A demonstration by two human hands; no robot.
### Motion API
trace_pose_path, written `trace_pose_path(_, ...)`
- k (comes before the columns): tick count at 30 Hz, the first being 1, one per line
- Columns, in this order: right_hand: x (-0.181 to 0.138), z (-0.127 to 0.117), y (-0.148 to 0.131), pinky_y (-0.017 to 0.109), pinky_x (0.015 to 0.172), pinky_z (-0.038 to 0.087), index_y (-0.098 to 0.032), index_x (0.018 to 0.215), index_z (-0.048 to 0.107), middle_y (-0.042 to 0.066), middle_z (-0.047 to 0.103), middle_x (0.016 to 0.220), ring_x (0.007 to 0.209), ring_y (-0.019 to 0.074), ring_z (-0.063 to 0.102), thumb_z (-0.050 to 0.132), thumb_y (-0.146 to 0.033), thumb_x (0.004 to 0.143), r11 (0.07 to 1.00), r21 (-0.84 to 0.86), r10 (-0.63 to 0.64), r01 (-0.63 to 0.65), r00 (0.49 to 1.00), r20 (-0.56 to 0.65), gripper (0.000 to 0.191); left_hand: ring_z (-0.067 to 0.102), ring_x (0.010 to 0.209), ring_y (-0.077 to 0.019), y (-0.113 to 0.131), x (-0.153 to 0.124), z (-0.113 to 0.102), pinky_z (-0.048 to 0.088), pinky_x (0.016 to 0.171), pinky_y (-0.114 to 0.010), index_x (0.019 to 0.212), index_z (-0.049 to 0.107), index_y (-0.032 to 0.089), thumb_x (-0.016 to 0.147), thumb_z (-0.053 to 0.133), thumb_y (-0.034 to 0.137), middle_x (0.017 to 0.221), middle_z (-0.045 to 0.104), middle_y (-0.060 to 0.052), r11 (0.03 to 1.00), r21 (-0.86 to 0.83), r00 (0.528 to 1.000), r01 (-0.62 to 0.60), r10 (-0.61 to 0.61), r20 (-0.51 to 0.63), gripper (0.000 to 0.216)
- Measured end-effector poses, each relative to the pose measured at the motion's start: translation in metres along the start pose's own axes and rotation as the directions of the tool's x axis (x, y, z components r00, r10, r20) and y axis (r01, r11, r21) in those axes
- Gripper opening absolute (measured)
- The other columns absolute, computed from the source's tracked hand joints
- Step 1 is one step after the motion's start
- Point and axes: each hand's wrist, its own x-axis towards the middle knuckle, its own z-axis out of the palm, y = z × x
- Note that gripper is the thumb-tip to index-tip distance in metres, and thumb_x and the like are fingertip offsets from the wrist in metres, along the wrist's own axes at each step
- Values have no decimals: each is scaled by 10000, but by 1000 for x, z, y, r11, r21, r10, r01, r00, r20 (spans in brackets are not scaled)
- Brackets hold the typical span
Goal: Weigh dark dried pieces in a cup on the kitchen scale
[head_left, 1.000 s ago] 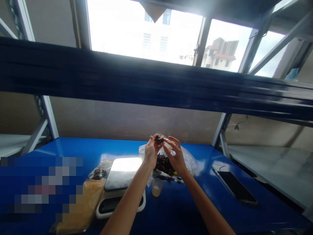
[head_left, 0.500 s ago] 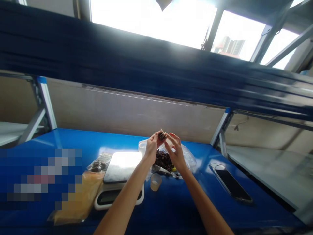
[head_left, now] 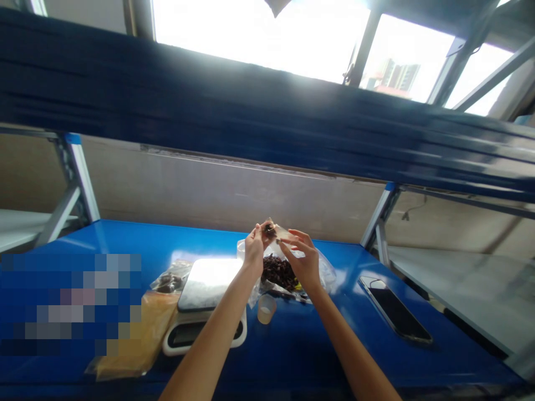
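Note:
My left hand (head_left: pixel 254 249) and my right hand (head_left: pixel 305 262) are raised together over the blue shelf (head_left: pixel 292 345). Between their fingertips they pinch a small clear packet (head_left: pixel 273 230) with a few dark pieces inside. Just below the hands lies a large clear bag of dark dried pieces (head_left: pixel 281 273). To the left of it stands a white kitchen scale (head_left: pixel 204 303) with a shiny plate. A small translucent cup (head_left: pixel 266 308) stands in front of the bag.
A black phone (head_left: pixel 395 310) lies flat at the right. Left of the scale lie a small filled packet (head_left: pixel 169 280) and a yellowish flat bag (head_left: pixel 137 342). A dark blue shelf beam (head_left: pixel 267 122) crosses overhead. Grey uprights stand at both sides.
The camera tilted and the view shifted up a little. Both hands stayed on the small packet, my right fingers shifting along its edge.

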Motion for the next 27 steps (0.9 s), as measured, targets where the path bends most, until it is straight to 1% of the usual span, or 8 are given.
trace_pose_path(5,0,0,0,306,664,542,-244,852,730,80,608,1071,974,211,608,646,-390,790,999,20,25,-26,1000,9,180,688,710,-143,3,2,0,530,797,-303,905,684,100,926,456,219,793,726,-97,1000,-17,1000,-9,9,16,258)
trace_pose_path(12,3,-2,5,285,562,513,-188,778,694,94,614,957,849,206,609,584,-483,801,985,-86,141,-152,983,-118,316,688,737,-142,7,7,-2,517,835,-295,891,684,131,924,462,226,794,727,-77,988,-55,986,-143,138,-94,244)
trace_pose_path(15,4,-3,10,281,533,494,-171,737,680,99,610,919,754,193,612,579,-499,789,968,-146,182,-204,972,-147,347,683,723,-135,8,10,-4,518,825,-287,865,683,136,920,471,229,776,724,-67,986,-63,983,-157,150,-107,238)
trace_pose_path(18,4,-3,11,277,519,486,-167,758,675,98,607,915,679,170,604,578,-501,784,967,-136,192,-213,969,-152,349,681,731,-136,6,12,-6,514,829,-288,849,687,139,904,503,237,770,720,-64,985,-69,983,-161,154,-99,216)
trace_pose_path(20,4,-2,9,273,533,493,-170,791,672,92,606,918,699,169,607,566,-493,797,977,-88,185,-196,975,-125,340,682,736,-138,5,13,-6,513,833,-290,846,689,141,900,512,238,765,718,-63,985,-69,983,-161,154,-97,209)
trace_pose_path(22,3,-2,6,276,567,501,-186,814,678,80,605,936,753,173,612,573,-466,805,986,-40,157,-159,986,-58,299,682,726,-136,4,12,-6,513,840,-293,838,684,140,911,488,228,754,715,-59,986,-76,985,-146,137,-109,227)
trace_pose_path(25,2,0,3,291,641,503,-219,803,698,67,601,984,874,190,604,616,-410,792,994,-3,107,-107,994,32,208,681,691,-131,5,10,-5,519,838,-296,828,667,132,932,438,209,738,710,-57,990,-102,990,-97,86,-112,263)
trace_pose_path(27,1,1,4,300,671,500,-230,814,706,70,595,1022,930,199,592,632,-386,787,994,28,105,-107,993,58,175,678,672,-129,6,9,-4,526,823,-293,832,654,121,941,415,205,732,706,-61,991,-122,994,-61,49,-98,276)
